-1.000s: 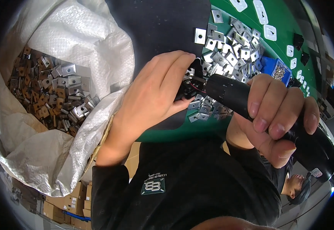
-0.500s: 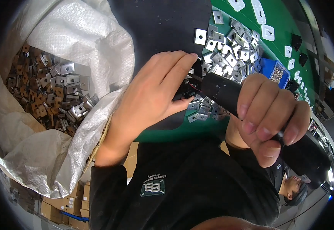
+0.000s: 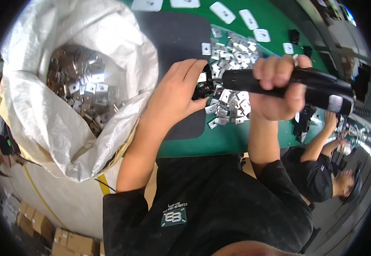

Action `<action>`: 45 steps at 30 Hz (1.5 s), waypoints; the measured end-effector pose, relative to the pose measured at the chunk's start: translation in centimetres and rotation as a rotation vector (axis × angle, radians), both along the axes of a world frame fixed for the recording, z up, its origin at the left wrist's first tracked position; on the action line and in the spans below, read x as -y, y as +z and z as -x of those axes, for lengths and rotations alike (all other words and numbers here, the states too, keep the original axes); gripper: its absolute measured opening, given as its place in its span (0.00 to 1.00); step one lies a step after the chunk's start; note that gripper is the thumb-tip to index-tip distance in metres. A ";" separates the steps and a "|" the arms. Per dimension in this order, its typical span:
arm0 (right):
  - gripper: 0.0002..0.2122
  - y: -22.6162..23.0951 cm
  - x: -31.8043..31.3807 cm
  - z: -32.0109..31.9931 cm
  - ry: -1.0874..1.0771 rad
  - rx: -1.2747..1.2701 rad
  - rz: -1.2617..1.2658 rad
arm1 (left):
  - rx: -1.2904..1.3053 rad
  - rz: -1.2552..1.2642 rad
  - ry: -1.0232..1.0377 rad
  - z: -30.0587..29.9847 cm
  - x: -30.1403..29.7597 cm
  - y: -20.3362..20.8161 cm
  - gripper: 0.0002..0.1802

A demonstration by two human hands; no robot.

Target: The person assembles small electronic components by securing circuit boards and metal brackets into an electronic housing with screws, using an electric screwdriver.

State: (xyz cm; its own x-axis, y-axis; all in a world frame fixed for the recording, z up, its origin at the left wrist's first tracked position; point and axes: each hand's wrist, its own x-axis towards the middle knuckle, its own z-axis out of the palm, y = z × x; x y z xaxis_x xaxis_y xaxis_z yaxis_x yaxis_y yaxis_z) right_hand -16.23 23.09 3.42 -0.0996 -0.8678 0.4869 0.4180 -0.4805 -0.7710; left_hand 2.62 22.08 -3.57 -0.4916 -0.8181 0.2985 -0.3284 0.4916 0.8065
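Note:
My left hand (image 3: 173, 94) is closed around a small black housing (image 3: 203, 88) with a thin red wire, holding it at the right edge of a dark mat. Its fingers hide much of the housing. My right hand (image 3: 279, 83) grips a black electric screwdriver (image 3: 324, 87), lying nearly level across the view. The tool's narrow end points left and meets, or nearly meets, the housing; the exact contact is too small to tell. Around and beneath the tool lies a heap of silver metal clip nuts (image 3: 236, 102). One square metal piece (image 3: 206, 49) rests on the mat's edge.
On the left stands a white woven sack (image 3: 128, 40) holding many metal pieces. The dark mat (image 3: 181, 36) lies on a green table (image 3: 185, 147). White trays (image 3: 223, 13) line the far side. A co-worker (image 3: 317, 170) sits at the right; cardboard boxes (image 3: 74, 243) stand lower left.
The screwdriver has swung from a downward slant to nearly level, its rear end rising. The whole view has shifted, showing more of the co-worker. My left hand keeps its hold on the housing.

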 end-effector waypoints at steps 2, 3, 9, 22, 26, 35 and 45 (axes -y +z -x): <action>0.35 3.6 -0.9 2.0 0.092 0.090 0.191 | -0.004 0.020 -0.006 -0.5 -0.3 0.3 0.38; 0.37 6.7 -2.6 2.6 0.012 0.035 0.236 | -0.002 0.004 -0.009 -0.5 -0.4 0.4 0.39; 0.28 9.2 -9.8 2.5 -0.233 -0.075 0.498 | 0.016 0.103 -0.055 0.1 -0.6 -0.4 0.42; 0.41 13.9 -15.7 2.3 -0.800 -0.101 0.417 | 0.038 0.166 -0.066 -1.2 -0.8 -0.4 0.41; 0.38 7.9 -14.2 3.7 -0.406 -0.143 0.235 | 0.058 0.156 -0.071 -1.0 -0.8 -0.3 0.42; 0.28 5.5 -8.1 7.1 -0.666 -0.175 -0.031 | 0.074 0.073 -0.005 -1.0 -1.0 0.7 0.43; 0.20 1.2 -1.5 16.8 -0.632 -0.111 -0.071 | 0.122 -0.001 0.099 0.5 -0.6 2.1 0.43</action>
State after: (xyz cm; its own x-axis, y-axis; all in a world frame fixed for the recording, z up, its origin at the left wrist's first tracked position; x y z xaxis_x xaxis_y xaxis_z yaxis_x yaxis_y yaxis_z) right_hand -33.03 24.63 4.59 -0.5542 -0.6888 0.4674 -0.0131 -0.5542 -0.8323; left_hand 2.10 22.64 -1.46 -0.4409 -0.8646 0.2410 -0.4706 0.4514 0.7582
